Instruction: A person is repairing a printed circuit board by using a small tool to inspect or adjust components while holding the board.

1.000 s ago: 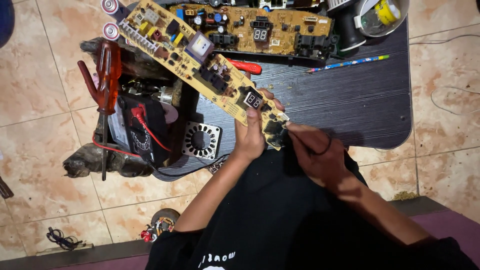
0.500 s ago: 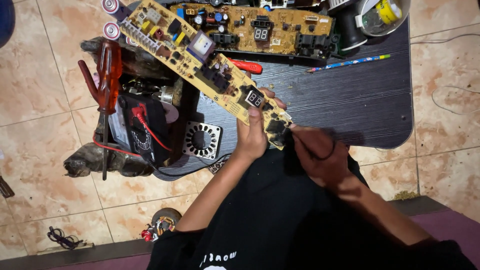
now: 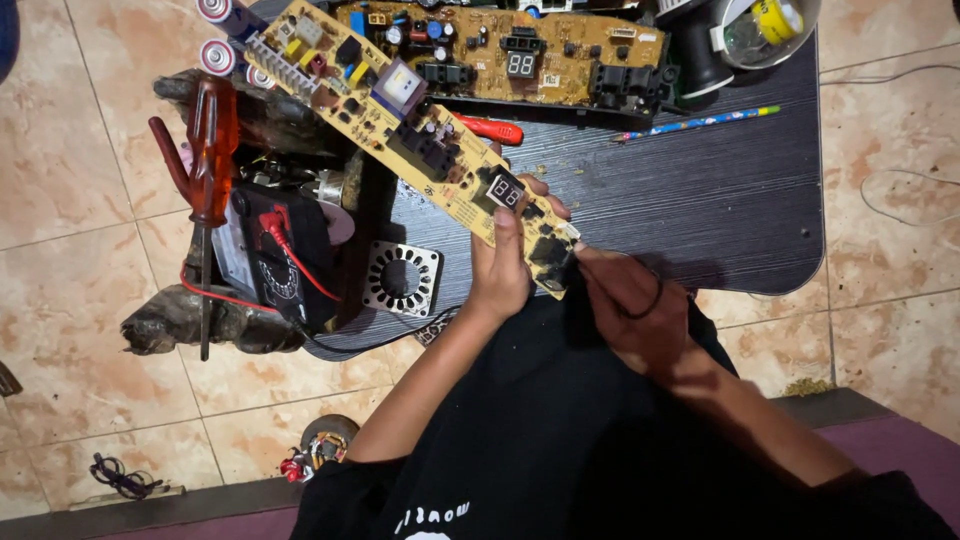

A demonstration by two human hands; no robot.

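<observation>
Both hands hold one long circuit board above the near edge of the dark table.

The left hand (image 3: 503, 270) grips the circuit board (image 3: 410, 135) from below, the right hand (image 3: 632, 310) pinches its near end; its long axis runs diagonally, pointing far-left. A second board (image 3: 520, 55) lies at the table (image 3: 700, 200) far edge.

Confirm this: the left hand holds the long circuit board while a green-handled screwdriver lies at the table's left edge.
Not quite. The head view shows the left hand holding the long circuit board, but the screwdriver at the table's left edge has a red-orange handle, not green.
</observation>
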